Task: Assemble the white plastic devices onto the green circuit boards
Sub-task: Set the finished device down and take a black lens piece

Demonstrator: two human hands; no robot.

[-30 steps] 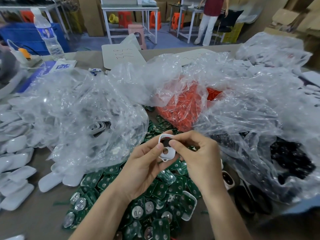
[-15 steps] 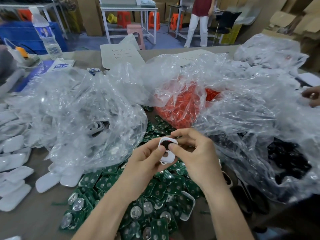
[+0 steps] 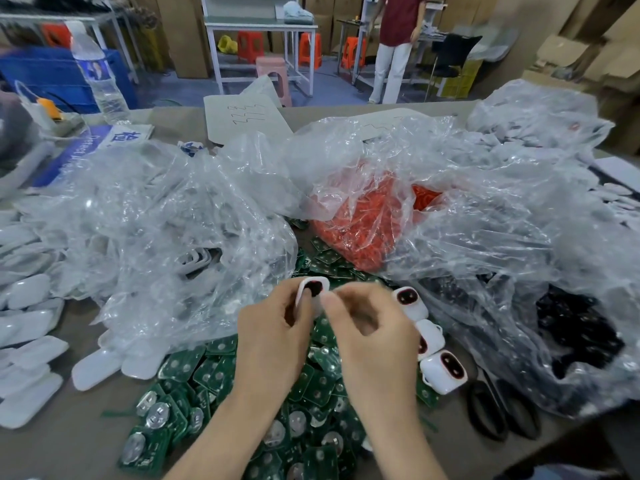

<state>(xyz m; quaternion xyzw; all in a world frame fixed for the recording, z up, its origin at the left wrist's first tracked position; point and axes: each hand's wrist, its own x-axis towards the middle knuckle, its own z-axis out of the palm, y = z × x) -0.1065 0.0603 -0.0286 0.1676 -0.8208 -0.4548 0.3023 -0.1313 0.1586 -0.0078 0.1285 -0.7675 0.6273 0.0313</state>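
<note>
The left hand (image 3: 277, 327) and right hand (image 3: 374, 330) both pinch a rounded white device (image 3: 313, 287) with a dark window (the blue sign (image 3: 71, 159) behind reads "Detect").

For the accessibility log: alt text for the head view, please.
A person's left hand grips a white plastic device, the blurred right hand at its edge, above a heap of green circuit boards. Clear bags of white, orange and black parts lie behind the heap; more white devices lie to the right.
</note>
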